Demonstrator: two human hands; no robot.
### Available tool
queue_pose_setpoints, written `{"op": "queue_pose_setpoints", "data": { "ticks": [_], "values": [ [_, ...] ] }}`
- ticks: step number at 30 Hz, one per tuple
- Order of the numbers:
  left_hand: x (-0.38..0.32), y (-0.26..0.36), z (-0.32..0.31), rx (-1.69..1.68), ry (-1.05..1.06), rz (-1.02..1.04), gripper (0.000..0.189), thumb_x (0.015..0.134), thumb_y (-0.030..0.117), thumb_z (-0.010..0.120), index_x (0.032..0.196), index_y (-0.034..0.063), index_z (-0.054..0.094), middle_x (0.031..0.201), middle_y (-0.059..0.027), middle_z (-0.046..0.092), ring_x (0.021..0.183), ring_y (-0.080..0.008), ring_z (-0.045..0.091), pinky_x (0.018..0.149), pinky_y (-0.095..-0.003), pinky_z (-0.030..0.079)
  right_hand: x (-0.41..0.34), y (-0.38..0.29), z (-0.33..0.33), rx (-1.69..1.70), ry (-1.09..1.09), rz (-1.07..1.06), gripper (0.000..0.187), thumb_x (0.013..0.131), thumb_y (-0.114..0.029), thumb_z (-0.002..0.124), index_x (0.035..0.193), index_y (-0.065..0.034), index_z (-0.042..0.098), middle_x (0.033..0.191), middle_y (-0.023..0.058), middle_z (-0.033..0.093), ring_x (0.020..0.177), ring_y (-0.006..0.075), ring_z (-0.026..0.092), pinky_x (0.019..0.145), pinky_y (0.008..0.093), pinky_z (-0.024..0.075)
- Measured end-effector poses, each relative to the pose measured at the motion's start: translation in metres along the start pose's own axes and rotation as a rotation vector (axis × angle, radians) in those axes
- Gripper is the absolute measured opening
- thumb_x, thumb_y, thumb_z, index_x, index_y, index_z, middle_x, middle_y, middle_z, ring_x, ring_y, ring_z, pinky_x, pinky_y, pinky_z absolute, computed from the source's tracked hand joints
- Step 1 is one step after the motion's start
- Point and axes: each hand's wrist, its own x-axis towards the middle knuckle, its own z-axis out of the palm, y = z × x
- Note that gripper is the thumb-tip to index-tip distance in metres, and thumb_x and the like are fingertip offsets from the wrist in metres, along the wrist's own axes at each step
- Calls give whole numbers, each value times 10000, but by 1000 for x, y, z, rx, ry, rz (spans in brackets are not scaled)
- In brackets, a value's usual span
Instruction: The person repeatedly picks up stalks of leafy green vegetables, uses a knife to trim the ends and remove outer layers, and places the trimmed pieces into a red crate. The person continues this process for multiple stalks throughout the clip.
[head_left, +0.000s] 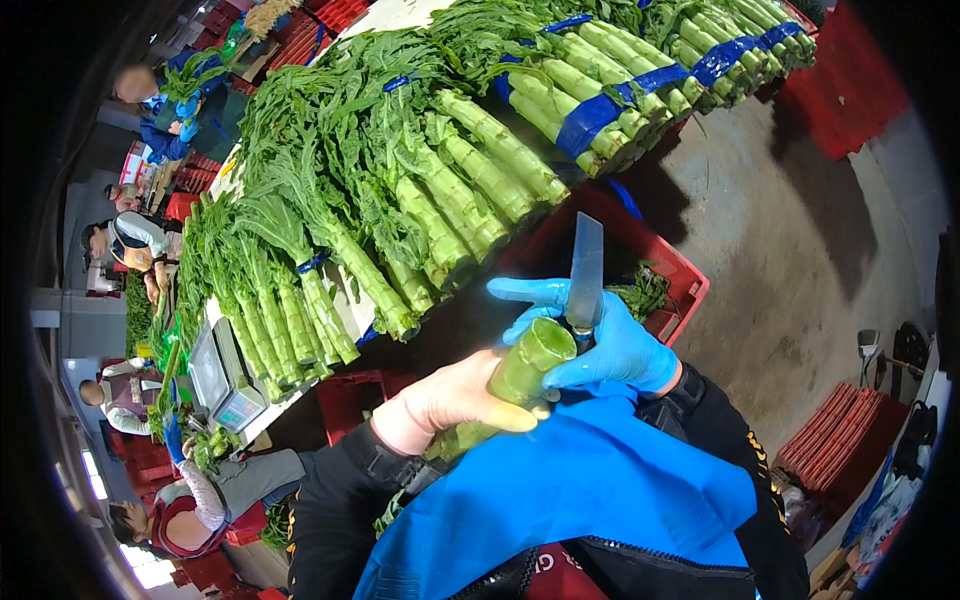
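Note:
My left hand (457, 394), in a pale glove, is closed around a thick green stem of celtuce (529, 360), its cut end facing up. In a blue glove, my right hand (611, 341) holds a knife (585, 270) with its broad blade pointing up and away, while the thumb lies against the stem near its cut end. The stem's lower part passes behind my left hand, over the blue apron (570, 480). Beyond both hands, leafy celtuce stems (450, 187) lie in a row on the table, some bundled with blue tape (592, 124).
A red crate (686, 292) with leaf scraps stands below the table edge. A digital scale (225, 375) sits at the table's left end. Several people work at the left, the nearest a person in a grey apron (247, 480). Stacked red crates (832, 435) stand at the right.

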Motion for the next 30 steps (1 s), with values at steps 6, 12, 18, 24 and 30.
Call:
{"op": "queue_pose_setpoints", "data": {
  "ticks": [6,12,18,24,30],
  "values": [
    [-5,-6,14,419,377,65,551,759,235,809,1225,34,596,1056,-116,689,1005,-222,666,866,-349,526,-4,0,6,111,53,64,852,769,-55,805,1500,-16,371,1459,120,501,1268,187,542,1092,343,433],
    [-3,-6,31,873,797,-36,550,745,323,787,1175,26,616,948,-148,708,899,-259,713,819,-346,556,3,13,20,-253,290,-4,624,848,-125,752,1400,1,489,1380,118,572,1142,171,625,977,322,515],
    [-7,-8,32,1052,841,45,438,753,290,769,1085,36,637,906,-196,701,880,-340,708,774,-404,567,9,11,10,-157,616,-13,311,1012,-113,515,1288,3,599,1022,94,718,746,91,665,654,221,548],
    [-18,1,16,1430,772,-42,370,687,184,750,993,46,597,852,-167,663,813,-373,672,703,-462,550,3,9,-4,-339,441,99,361,1044,-224,490,1308,-6,605,1069,81,733,689,68,596,647,220,492],
    [-12,23,-7,1779,489,15,228,698,135,733,913,83,678,859,-102,705,819,-299,699,692,-417,544,11,42,1,-179,403,127,368,1028,-228,533,1301,7,609,1075,89,717,835,107,635,793,242,500]
  ]
}}
